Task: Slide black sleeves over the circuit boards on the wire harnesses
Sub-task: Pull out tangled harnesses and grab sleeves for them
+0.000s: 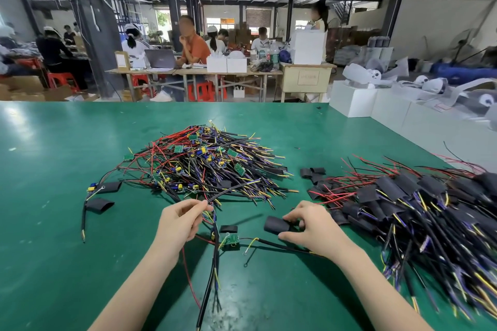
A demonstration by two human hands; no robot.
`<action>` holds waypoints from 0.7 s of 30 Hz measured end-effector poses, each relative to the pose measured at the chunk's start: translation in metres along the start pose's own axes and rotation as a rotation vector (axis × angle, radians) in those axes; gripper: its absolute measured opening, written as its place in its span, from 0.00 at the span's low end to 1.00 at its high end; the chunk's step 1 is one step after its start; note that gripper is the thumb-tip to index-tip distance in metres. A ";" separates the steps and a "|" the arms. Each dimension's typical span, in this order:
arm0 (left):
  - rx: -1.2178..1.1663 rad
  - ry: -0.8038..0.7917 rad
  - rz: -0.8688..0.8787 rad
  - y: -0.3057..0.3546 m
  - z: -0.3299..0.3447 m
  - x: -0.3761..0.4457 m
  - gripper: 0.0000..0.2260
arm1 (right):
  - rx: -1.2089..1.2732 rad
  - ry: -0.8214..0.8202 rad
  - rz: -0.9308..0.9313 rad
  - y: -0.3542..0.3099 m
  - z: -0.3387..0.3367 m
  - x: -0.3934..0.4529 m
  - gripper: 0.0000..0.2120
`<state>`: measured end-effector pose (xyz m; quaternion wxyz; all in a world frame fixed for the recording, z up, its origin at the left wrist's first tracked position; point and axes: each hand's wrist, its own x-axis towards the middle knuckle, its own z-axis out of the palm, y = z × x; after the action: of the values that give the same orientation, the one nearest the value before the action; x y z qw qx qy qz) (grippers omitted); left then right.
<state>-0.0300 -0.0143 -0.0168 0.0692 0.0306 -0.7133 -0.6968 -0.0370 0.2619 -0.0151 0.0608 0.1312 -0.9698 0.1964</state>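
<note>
A large tangled heap of unsleeved wire harnesses occupied the middle of the green tabletop, with bare green circuit boards showing among red, black and yellow leads. To the right lay a second pile of sleeved harnesses, reaching the near right edge, with a few loose black sleeves at its far left corner. Two more sleeves lay left of the heap, one on a harness, one beside it. White boxes stood off the far right edge; people sat at benches well beyond the far edge.

The harness in work lay near centre between the forearms, its small green circuit board exposed and resting flat, black cable trailing toward the near edge. A short flat sleeve lay just beyond the board.

The left hand pinched a black lead of that harness between thumb and curled fingers, raised off the surface. The right hand gripped a black sleeve with curled fingers, its open end facing left toward the board, apart from it.

Bare tabletop lay to the near left and along the far edge; the right side was crowded by the sleeved pile.
</note>
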 end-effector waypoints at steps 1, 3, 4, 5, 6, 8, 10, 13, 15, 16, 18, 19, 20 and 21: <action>0.005 -0.001 0.003 0.000 0.000 0.000 0.10 | 0.011 0.012 -0.016 0.001 0.000 0.000 0.15; 0.013 -0.007 0.009 -0.001 0.000 0.001 0.10 | -0.013 0.035 -0.045 0.001 0.001 0.001 0.13; 0.015 -0.012 0.013 -0.001 0.000 0.001 0.10 | -0.029 0.049 -0.058 0.001 0.001 0.001 0.12; 0.018 -0.021 0.016 -0.001 -0.001 0.001 0.10 | -0.027 0.079 -0.073 0.002 0.000 0.000 0.11; 0.016 -0.034 0.019 0.000 -0.002 0.001 0.10 | 0.000 0.129 -0.087 0.003 -0.003 0.000 0.10; -0.004 -0.070 0.022 0.002 -0.004 0.002 0.10 | 0.090 0.266 -0.103 0.005 -0.010 -0.001 0.07; -0.015 -0.106 0.032 0.004 -0.006 0.002 0.10 | 0.170 0.374 -0.093 0.006 -0.017 -0.003 0.08; -0.008 -0.156 0.057 0.006 -0.007 0.002 0.10 | 0.234 0.427 -0.118 0.004 -0.021 -0.005 0.11; 0.005 -0.185 0.071 0.007 -0.007 0.001 0.10 | 0.252 0.433 -0.149 0.002 -0.022 -0.006 0.11; 0.011 -0.195 0.076 0.007 -0.007 0.000 0.10 | 0.260 0.441 -0.163 0.001 -0.022 -0.006 0.11; 0.022 -0.207 0.081 0.007 -0.007 0.000 0.10 | 0.287 0.458 -0.182 -0.001 -0.025 -0.008 0.11; 0.022 -0.210 0.080 0.007 -0.007 0.000 0.10 | 0.298 0.468 -0.189 -0.002 -0.026 -0.008 0.10; 0.020 -0.214 0.079 0.007 -0.008 0.001 0.10 | 0.304 0.479 -0.196 -0.002 -0.027 -0.009 0.10; 0.016 -0.218 0.080 0.007 -0.008 0.001 0.10 | 0.308 0.489 -0.203 -0.003 -0.028 -0.009 0.10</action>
<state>-0.0296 -0.0225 -0.0098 0.0187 -0.0732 -0.7227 -0.6870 -0.0256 0.2726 0.0100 0.2912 0.1838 -0.8671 0.3600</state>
